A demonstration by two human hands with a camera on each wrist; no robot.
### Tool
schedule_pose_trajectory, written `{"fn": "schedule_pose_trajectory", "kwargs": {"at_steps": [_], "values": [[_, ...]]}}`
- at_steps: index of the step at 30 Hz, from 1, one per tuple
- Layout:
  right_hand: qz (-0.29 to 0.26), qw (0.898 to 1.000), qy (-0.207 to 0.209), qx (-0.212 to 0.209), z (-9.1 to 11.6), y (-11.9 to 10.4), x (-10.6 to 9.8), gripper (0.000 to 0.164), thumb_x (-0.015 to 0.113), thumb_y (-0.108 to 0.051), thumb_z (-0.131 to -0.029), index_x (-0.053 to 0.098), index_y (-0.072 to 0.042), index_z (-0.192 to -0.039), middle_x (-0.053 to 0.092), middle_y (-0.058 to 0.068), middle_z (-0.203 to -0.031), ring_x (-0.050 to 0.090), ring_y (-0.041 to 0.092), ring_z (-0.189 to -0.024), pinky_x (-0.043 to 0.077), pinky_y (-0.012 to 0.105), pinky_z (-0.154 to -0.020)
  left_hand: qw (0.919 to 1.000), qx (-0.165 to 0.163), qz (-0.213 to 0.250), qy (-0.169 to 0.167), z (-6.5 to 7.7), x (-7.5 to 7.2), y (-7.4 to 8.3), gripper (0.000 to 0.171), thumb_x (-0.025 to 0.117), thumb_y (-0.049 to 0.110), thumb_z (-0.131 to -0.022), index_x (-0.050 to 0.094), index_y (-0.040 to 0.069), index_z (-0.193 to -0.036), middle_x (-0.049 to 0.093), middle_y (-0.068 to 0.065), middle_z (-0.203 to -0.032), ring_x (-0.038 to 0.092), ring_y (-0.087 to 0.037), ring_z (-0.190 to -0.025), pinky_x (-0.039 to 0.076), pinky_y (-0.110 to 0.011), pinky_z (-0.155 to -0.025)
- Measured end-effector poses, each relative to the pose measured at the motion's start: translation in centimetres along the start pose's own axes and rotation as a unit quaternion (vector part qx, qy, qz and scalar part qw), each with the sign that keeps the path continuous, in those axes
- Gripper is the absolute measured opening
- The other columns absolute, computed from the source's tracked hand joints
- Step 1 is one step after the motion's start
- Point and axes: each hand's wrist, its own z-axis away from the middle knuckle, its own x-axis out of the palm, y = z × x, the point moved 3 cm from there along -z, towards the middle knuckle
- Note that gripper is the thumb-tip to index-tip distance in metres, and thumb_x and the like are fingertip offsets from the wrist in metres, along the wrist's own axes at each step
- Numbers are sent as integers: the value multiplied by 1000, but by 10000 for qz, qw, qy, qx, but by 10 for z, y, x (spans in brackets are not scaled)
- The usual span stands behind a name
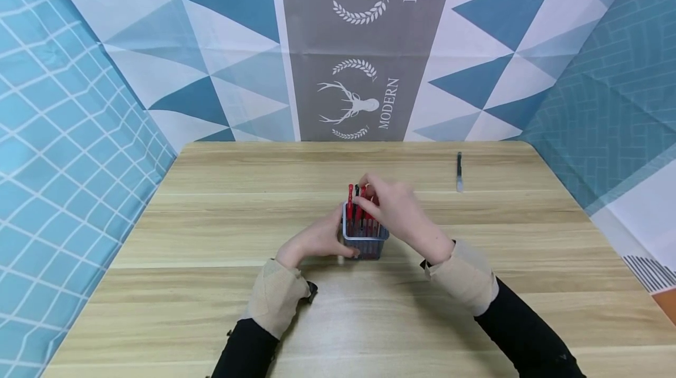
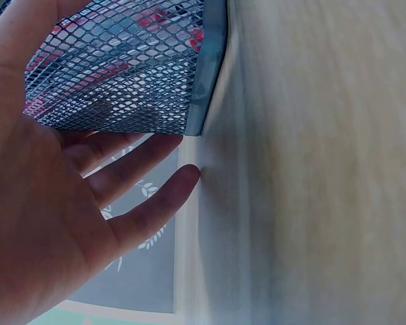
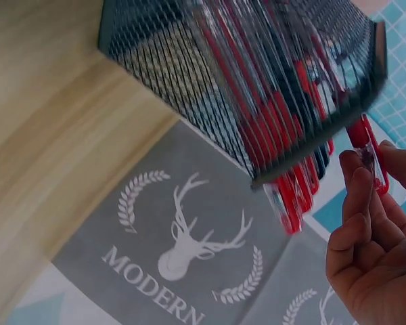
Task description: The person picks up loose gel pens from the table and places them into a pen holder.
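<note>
A dark mesh pen holder (image 1: 367, 247) stands upright mid-table with several red and black pens (image 1: 350, 205) in it. My left hand (image 1: 317, 238) holds its left side, thumb at the near face. In the left wrist view, that hand's (image 2: 51, 223) other fingers reach behind the mesh wall (image 2: 122, 74), some apart from it. Over the holder's right side, my right hand (image 1: 398, 209) pinches the upper end of a red pen (image 3: 360, 132) between thumb and fingers. The pen's lower part is behind the holder's rim in the right wrist view.
A small knife (image 1: 459, 169) with a dark handle and pale blade lies at the table's far right. The wooden table (image 1: 222, 219) meets a patterned cloth backdrop (image 1: 359, 43) along its far edge. Blue cloth (image 1: 63, 131) hangs at the left.
</note>
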Motion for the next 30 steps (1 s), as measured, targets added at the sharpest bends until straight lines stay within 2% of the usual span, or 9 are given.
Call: {"fn": "schedule_pose_trajectory", "kwargs": {"at_steps": [5, 15, 22, 30], "values": [[-56, 9999, -86, 63, 1, -3, 6, 21, 66, -20, -83, 55, -9, -95, 66, -1, -70, 57, 6, -55, 45, 20, -48, 10000, -44, 9, -6, 1, 0, -1, 91, 79, 17, -65, 25, 16, -139, 51, -1, -124, 51, -13, -108, 39, -33, -96], [71, 9998, -185, 30, -1, -5, 16, 22, 69, -21, -80, 53, -9, -91, 66, 1, -72, 63, 12, -61, 50, 24, -51, 9999, 136, -54, 75, 1, 0, -2, 85, 78, 16, -65, 30, 13, -134, 53, -1, -119, 52, -12, -103, 42, -31, -93], [74, 9997, -193, 98, -1, -1, 20, 27, 69, -19, -80, 59, -8, -103, 67, 3, -74, 62, 12, -60, 49, 25, -51, 9999, 120, 2, 53, 0, 0, -1, 88, 78, 13, -64, 29, 12, -136, 52, -3, -121, 52, -14, -106, 41, -32, -95], [266, 9992, -238, 165, 0, 1, 22, 35, 69, -19, -80, 59, -7, -112, 65, 1, -71, 58, 9, -58, 48, 25, -52, 10000, 14, -60, 6, -2, 0, -3, 88, 79, 15, -65, 27, 15, -137, 52, 1, -122, 52, -10, -106, 39, -27, -95]]}}
